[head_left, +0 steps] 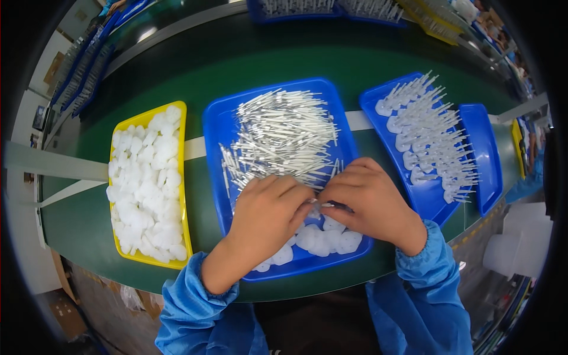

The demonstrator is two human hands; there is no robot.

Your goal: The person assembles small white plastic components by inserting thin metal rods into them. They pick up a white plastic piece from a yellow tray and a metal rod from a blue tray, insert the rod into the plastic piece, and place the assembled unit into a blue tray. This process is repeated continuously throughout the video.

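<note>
Over the near half of a blue tray (214, 121), my left hand (266, 216) and my right hand (373, 204) meet with fingertips almost touching. Both are closed in a pinch around a small translucent white plastic piece (316, 210), mostly hidden by the fingers. Just beyond them lies a heap of thin white sticks (287, 136) with shiny, metallic-looking parts. Below my fingers, several flat, rounded white plastic pieces (322, 239) rest along the tray's near edge.
Left stands a yellow tray (183, 207) heaped with rounded white pieces (148, 183). To the right, a blue tray (429, 204) holds rows of upright sticks on translucent bases (423, 133). Another blue tray (488, 171) sits beside it. More loaded trays (296, 7) line the green table's (236, 59) far side.
</note>
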